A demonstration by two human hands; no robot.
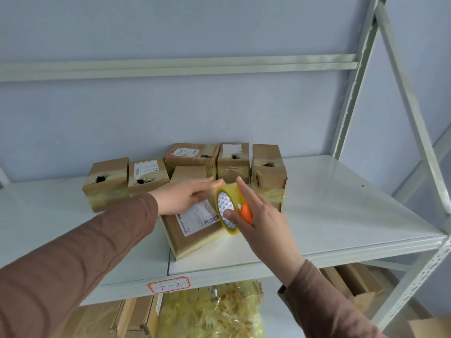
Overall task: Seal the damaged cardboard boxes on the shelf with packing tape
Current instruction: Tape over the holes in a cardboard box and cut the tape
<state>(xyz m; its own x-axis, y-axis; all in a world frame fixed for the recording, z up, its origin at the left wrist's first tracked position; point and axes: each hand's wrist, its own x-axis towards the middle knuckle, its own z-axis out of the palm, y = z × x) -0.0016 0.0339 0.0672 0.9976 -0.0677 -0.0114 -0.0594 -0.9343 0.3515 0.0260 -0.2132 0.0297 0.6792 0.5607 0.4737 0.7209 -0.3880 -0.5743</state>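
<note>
A cardboard box (195, 230) with a white shipping label lies near the front of the grey shelf (341, 215). My left hand (185, 197) rests flat on its far end, fingers straight. My right hand (263, 220) grips a roll of clear yellowish packing tape (228, 207) upright over the box's right side, thumb in the core, and also holds a small orange cutter (247, 213). Behind stand several taped boxes with torn holes, among them one at the left (105, 184) and one at the right (268, 172).
A red-bordered label (168, 285) marked 2-2 sticks to the shelf's front edge. Below the shelf lie a bag of yellowish shredded filler (212, 313) and more cardboard boxes (351, 281). A slanted metal brace (410, 106) and upright post stand at the right.
</note>
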